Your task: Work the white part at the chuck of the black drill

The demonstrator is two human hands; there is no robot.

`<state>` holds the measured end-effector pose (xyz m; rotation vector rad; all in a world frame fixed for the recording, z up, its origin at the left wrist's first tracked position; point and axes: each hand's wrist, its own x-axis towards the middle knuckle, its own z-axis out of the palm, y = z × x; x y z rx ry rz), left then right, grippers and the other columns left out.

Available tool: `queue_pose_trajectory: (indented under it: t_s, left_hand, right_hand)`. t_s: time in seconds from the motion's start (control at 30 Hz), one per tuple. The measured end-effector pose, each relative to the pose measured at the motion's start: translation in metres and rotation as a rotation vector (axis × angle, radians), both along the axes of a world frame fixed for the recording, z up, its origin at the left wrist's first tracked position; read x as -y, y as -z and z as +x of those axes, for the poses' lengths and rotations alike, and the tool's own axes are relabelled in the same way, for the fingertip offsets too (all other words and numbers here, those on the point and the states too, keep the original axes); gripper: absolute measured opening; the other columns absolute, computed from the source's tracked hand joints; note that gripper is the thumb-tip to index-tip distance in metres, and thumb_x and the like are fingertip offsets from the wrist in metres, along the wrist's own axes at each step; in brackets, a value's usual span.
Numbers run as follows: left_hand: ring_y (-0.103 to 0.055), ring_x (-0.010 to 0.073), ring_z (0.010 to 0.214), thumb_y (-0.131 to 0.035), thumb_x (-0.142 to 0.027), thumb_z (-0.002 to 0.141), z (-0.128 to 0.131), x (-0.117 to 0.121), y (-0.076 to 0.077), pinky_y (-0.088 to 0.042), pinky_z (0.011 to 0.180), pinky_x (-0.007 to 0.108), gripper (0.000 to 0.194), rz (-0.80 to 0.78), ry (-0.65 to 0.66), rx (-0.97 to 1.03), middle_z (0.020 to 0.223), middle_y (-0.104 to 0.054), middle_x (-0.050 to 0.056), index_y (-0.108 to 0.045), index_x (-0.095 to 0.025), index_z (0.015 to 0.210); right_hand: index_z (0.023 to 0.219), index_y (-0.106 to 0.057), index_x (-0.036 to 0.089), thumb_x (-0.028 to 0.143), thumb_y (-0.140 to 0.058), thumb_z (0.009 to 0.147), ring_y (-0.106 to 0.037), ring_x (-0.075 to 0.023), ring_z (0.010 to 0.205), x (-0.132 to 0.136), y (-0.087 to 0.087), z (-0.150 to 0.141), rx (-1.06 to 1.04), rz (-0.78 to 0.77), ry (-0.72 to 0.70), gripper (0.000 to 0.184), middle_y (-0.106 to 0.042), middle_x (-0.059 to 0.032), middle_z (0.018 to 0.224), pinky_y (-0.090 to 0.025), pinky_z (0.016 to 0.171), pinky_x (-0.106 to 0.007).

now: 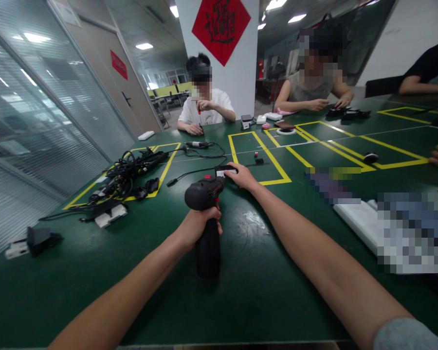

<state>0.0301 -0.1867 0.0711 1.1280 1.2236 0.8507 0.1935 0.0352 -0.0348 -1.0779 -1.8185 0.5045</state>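
Filling most of the view, a green table carried rectangles marked out in yellow tape. Across it sat a person in a white shirt and, farther right, a person in a grey sleeveless top, both with their hands at small objects. A tangled heap of black cables lay on the left, partly within one taped outline; a white slab-like object, partly blurred, lay on the right. A black cordless drill stood near the middle, its handle wrapped by the left hand and its nose aimed forward. The right hand pinched the right end of a small black-and-white device just ahead of the drill; whether the drill's tip touched it could not be told. Beyond the right hand lay a small black piece, and near that, a tiny red piece.
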Motion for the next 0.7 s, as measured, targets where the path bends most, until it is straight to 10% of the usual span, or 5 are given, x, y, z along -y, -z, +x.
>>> queue_pose_trajectory:
  t_s: [0.7]
  left_hand:
    - [-0.057,0.0145,0.047,-0.061,-0.024,0.066,-0.0006,0.0005,-0.0014,-0.041,0.050,0.024,0.016,-0.017,0.002,-0.025,0.053,-0.057,0.000,-0.055,-0.016,0.078]
  right_hand:
    - [0.118,-0.068,0.021,0.041,-0.063,0.085,-0.064,-0.0233,0.102,0.0006,-0.0003,-0.0007,0.022,-0.018,0.019,0.039,-0.070,-0.0066,0.112,-0.047,0.094,-0.035]
